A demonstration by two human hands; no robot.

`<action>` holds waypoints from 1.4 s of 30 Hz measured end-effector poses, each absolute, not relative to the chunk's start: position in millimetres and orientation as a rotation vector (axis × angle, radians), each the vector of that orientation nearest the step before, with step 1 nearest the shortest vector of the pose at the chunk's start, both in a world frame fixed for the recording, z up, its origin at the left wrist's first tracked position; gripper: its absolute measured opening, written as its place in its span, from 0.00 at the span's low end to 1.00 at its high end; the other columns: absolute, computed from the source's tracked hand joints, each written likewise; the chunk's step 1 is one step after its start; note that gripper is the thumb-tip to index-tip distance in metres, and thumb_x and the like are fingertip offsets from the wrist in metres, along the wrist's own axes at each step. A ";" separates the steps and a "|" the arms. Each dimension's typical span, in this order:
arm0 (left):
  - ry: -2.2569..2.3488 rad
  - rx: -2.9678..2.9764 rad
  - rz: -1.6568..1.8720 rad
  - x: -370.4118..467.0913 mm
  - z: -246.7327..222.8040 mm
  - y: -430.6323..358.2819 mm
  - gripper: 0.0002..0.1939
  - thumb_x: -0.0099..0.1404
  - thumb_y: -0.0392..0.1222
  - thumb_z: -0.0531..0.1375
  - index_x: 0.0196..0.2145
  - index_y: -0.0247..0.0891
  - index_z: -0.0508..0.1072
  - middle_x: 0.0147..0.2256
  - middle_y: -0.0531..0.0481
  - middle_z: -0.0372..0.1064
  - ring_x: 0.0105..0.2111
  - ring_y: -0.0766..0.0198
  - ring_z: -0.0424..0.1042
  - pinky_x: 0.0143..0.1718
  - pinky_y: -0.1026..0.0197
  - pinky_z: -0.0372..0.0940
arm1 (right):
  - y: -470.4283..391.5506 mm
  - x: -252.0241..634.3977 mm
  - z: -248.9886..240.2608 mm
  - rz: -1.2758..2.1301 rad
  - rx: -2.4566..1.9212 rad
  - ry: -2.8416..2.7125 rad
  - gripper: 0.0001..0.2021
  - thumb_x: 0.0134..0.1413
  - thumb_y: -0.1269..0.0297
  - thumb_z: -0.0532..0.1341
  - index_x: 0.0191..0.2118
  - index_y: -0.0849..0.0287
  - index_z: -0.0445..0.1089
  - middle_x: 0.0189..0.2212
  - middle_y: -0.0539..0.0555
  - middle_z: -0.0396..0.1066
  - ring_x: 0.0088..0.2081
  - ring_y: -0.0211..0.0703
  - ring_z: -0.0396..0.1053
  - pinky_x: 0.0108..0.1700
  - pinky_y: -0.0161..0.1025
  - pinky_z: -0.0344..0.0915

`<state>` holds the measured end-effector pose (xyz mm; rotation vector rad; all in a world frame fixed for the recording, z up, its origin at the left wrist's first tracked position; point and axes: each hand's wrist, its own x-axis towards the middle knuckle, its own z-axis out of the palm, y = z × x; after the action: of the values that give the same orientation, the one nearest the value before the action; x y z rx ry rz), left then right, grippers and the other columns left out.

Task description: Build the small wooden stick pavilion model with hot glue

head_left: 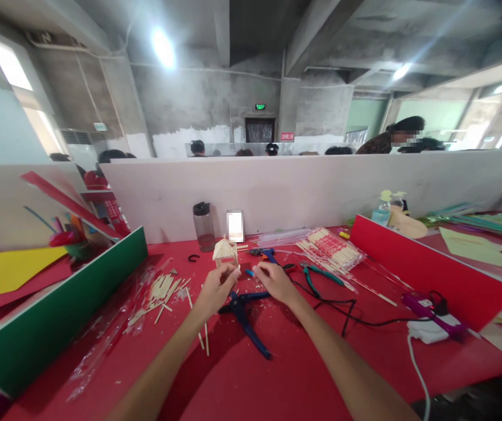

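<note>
My left hand [220,287] is closed in a pinch just in front of a small house made of wooden sticks [225,250]; what its fingertips hold is too small to tell. Opposite it, my right hand [276,282] also pinches, and a small blue piece [249,273] shows at its fingertips; I cannot tell whether it is held. Below both hands a dark blue hand cutter [245,324] lies with its handles spread. A blue glue gun [265,253] rests behind my right hand. Loose wooden sticks [163,292] are piled left of my left hand.
Green-handled pliers [321,278], a black cable [364,321] and bagged sticks [332,248] lie to the right. A bottle [204,228] stands at the back. Green [71,304] and red [430,272] boards flank the red table. Another person [386,137] leans beyond the partition.
</note>
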<state>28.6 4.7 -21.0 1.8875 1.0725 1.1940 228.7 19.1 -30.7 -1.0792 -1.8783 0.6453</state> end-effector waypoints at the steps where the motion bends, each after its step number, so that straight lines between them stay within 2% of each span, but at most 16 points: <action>1: 1.077 1.900 1.183 29.2 -21.9 5.0 0.16 0.67 0.51 0.55 0.30 0.37 0.68 0.23 0.56 0.59 0.23 0.69 0.59 0.26 0.66 0.56 | 19.4 226.7 -30.1 0.755 -0.994 -1.817 0.16 0.63 0.55 0.54 0.31 0.60 0.70 0.26 0.50 0.71 0.27 0.37 0.66 0.32 0.33 0.59; 4: 1.093 1.961 1.134 31.5 -24.2 5.0 0.16 0.67 0.51 0.55 0.29 0.37 0.69 0.23 0.56 0.60 0.23 0.68 0.59 0.26 0.65 0.56 | 18.3 217.4 -30.5 0.960 -0.871 -1.659 0.13 0.59 0.54 0.58 0.36 0.60 0.73 0.27 0.50 0.72 0.25 0.36 0.64 0.29 0.32 0.60; 7: 1.127 2.051 1.103 33.3 -25.7 4.1 0.16 0.67 0.51 0.55 0.27 0.37 0.68 0.23 0.55 0.61 0.24 0.67 0.60 0.27 0.65 0.55 | 16.6 210.1 -32.8 1.021 -0.868 -1.582 0.12 0.55 0.56 0.62 0.33 0.60 0.74 0.23 0.49 0.69 0.23 0.35 0.62 0.27 0.32 0.58; 11: 1.184 2.115 1.092 32.7 -29.1 4.5 0.17 0.68 0.52 0.54 0.27 0.38 0.68 0.23 0.55 0.62 0.24 0.66 0.60 0.27 0.65 0.54 | 18.3 207.1 -38.2 1.076 -0.884 -1.531 0.11 0.51 0.56 0.64 0.33 0.60 0.74 0.25 0.49 0.71 0.24 0.35 0.62 0.26 0.32 0.59; 21: 1.223 2.049 1.154 33.3 -39.7 11.9 0.16 0.67 0.52 0.55 0.29 0.38 0.70 0.24 0.53 0.65 0.25 0.65 0.62 0.28 0.64 0.55 | 26.8 192.7 -56.5 1.116 -0.894 -1.435 0.13 0.53 0.53 0.62 0.32 0.61 0.72 0.21 0.48 0.66 0.20 0.34 0.59 0.22 0.32 0.59; 25: 1.221 1.973 1.191 35.1 -39.0 13.0 0.17 0.66 0.53 0.55 0.28 0.38 0.69 0.24 0.54 0.65 0.24 0.65 0.62 0.28 0.64 0.56 | 26.1 191.9 -51.4 0.989 -0.938 -1.465 0.13 0.53 0.54 0.62 0.31 0.60 0.73 0.21 0.50 0.69 0.23 0.37 0.63 0.25 0.33 0.62; 29: 1.237 1.940 1.212 34.5 -41.0 14.2 0.17 0.65 0.54 0.57 0.26 0.38 0.69 0.23 0.54 0.65 0.23 0.66 0.62 0.26 0.65 0.55 | 26.0 193.3 -45.4 0.816 -0.961 -1.576 0.12 0.55 0.56 0.61 0.30 0.61 0.73 0.26 0.53 0.74 0.28 0.40 0.68 0.32 0.35 0.65; 35: 1.299 1.922 1.273 36.0 -45.1 17.6 0.17 0.64 0.54 0.57 0.26 0.38 0.70 0.21 0.54 0.64 0.23 0.66 0.61 0.25 0.65 0.54 | 23.8 196.0 -41.1 0.505 -1.037 -1.746 0.09 0.58 0.60 0.58 0.31 0.59 0.71 0.28 0.52 0.74 0.29 0.41 0.69 0.36 0.36 0.64; 39: 1.267 1.821 1.336 36.8 -47.7 28.2 0.18 0.64 0.54 0.58 0.28 0.36 0.71 0.23 0.53 0.67 0.23 0.66 0.62 0.26 0.65 0.56 | 36.5 207.1 -36.9 0.512 -1.021 -1.823 0.10 0.59 0.62 0.56 0.32 0.59 0.71 0.30 0.53 0.74 0.32 0.41 0.70 0.38 0.36 0.64; 42: 1.225 1.699 1.373 35.8 -51.8 41.0 0.20 0.62 0.57 0.59 0.26 0.35 0.71 0.21 0.53 0.66 0.21 0.67 0.62 0.25 0.65 0.56 | 61.0 213.0 -35.1 0.575 -0.990 -1.833 0.11 0.60 0.64 0.53 0.36 0.59 0.72 0.34 0.54 0.75 0.36 0.43 0.72 0.43 0.38 0.66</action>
<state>35.8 41.0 -51.8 1.6991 1.2248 1.3734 213.0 61.0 -35.1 -0.9904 -1.8325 0.5750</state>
